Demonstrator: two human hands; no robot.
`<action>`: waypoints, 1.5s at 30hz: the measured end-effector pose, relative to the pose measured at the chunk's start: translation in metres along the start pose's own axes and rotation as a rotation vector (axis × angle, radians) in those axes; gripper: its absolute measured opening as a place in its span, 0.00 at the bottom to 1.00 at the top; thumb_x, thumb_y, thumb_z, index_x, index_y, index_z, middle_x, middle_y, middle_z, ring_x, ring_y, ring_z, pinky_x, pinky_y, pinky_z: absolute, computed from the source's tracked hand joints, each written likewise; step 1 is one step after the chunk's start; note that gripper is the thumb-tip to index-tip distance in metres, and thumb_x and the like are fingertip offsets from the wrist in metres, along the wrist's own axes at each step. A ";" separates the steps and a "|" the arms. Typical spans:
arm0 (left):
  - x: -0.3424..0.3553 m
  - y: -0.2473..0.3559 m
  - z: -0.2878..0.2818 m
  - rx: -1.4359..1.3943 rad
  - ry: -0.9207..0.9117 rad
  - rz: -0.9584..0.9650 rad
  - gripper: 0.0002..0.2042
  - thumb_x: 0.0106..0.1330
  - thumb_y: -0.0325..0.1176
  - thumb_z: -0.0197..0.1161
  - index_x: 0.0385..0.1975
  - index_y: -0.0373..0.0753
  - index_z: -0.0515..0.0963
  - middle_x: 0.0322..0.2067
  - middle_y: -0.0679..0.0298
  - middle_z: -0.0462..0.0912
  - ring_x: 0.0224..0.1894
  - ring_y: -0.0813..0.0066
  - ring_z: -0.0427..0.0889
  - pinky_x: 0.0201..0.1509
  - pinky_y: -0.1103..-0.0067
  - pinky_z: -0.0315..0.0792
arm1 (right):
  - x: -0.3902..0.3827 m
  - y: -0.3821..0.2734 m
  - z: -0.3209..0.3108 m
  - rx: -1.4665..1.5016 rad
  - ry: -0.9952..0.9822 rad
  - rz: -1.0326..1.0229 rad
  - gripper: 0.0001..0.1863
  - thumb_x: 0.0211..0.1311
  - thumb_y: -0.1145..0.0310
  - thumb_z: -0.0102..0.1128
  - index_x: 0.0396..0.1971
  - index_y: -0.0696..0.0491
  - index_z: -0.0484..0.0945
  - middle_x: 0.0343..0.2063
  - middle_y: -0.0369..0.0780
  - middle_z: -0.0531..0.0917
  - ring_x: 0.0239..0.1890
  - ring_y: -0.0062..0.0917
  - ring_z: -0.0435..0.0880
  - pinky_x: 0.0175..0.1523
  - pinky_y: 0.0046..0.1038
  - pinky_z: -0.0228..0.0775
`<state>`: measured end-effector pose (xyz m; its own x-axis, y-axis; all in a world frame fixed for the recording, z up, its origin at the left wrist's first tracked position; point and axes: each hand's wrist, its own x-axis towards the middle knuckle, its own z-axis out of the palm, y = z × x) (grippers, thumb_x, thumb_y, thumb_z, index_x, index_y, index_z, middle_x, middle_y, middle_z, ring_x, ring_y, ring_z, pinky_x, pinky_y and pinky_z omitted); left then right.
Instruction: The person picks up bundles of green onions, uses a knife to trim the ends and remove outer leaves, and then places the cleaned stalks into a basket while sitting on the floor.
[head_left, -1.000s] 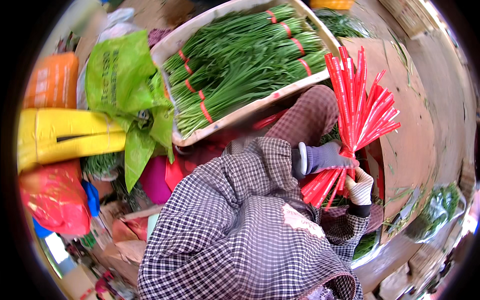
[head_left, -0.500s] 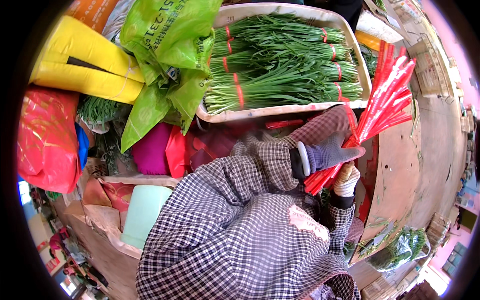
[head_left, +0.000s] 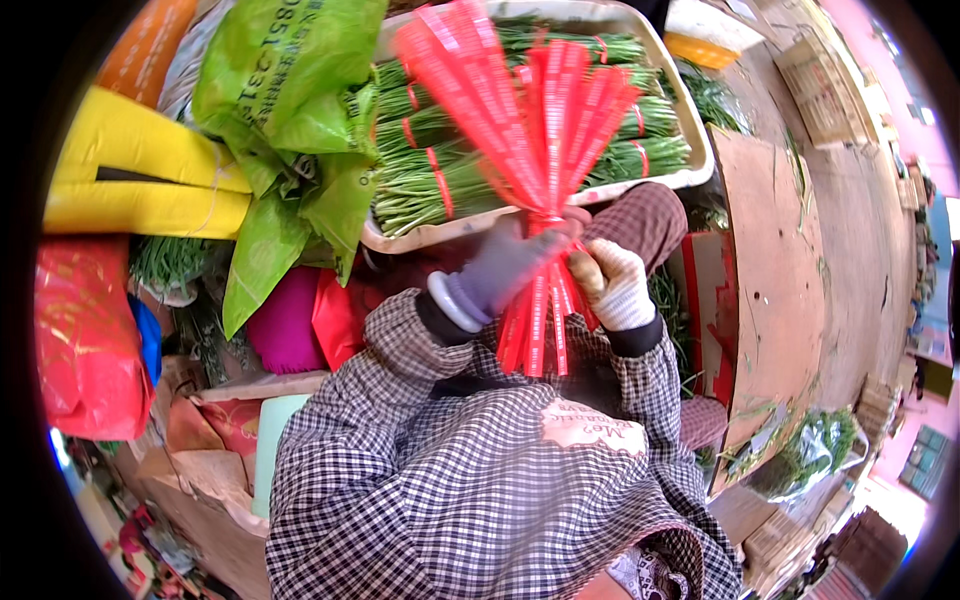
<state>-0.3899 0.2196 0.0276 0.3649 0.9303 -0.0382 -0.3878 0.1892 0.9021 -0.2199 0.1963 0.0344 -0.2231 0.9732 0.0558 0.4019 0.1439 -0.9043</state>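
Observation:
A fanned bundle of red printed strips (head_left: 555, 120), gathered at its middle, stands over the white tray (head_left: 698, 150) of banded green leafy bundles (head_left: 420, 190). My left hand (head_left: 495, 275), in a grey-purple glove with a pale ring at the wrist, grips the strips around their gathered middle; its fingertips are blurred. Just right of it, my right hand (head_left: 615, 285), in a cream glove, has its fingers curled on the lower part of the strips. The ends of the strips hang below both hands, over my checked clothing.
At left lie a green plastic bag (head_left: 270, 90), a yellow roll (head_left: 140, 200), a red bag (head_left: 85, 340) and a magenta item (head_left: 280, 320). A pale green container (head_left: 272, 450) sits lower left. At right are a wooden board (head_left: 770, 260), bagged greens (head_left: 810, 450) and crates (head_left: 820, 90).
Both hands and the strips have moved left. The bundle has swung upright, its fan now over the tray of greens. The surroundings have shifted in view as the head moved.

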 end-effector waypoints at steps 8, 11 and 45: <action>-0.006 0.011 0.007 0.071 0.073 -0.189 0.26 0.71 0.51 0.42 0.44 0.31 0.75 0.36 0.62 0.79 0.39 0.80 0.76 0.47 0.82 0.69 | -0.008 0.008 0.022 0.395 -0.140 0.260 0.15 0.67 0.64 0.50 0.24 0.56 0.77 0.14 0.37 0.75 0.15 0.19 0.73 0.22 0.23 0.65; -0.007 0.008 0.006 0.292 0.078 -0.102 0.25 0.70 0.51 0.43 0.40 0.31 0.76 0.34 0.61 0.79 0.37 0.79 0.75 0.45 0.81 0.69 | -0.013 0.002 0.036 0.551 -0.124 0.233 0.17 0.68 0.62 0.49 0.25 0.58 0.77 0.16 0.34 0.76 0.19 0.15 0.72 0.25 0.22 0.67; -0.395 0.000 -0.352 -0.345 1.339 -0.307 0.16 0.62 0.40 0.60 0.16 0.44 0.66 0.14 0.69 0.69 0.13 0.78 0.67 0.16 0.81 0.66 | -0.044 0.058 -0.010 0.196 0.134 0.199 0.08 0.58 0.73 0.60 0.34 0.61 0.82 0.26 0.40 0.83 0.29 0.19 0.80 0.37 0.20 0.72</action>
<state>-0.8322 -0.0370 -0.1085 -0.5202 0.3921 -0.7587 -0.6960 0.3203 0.6427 -0.1778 0.1636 -0.0161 -0.0326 0.9957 -0.0871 0.2441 -0.0766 -0.9667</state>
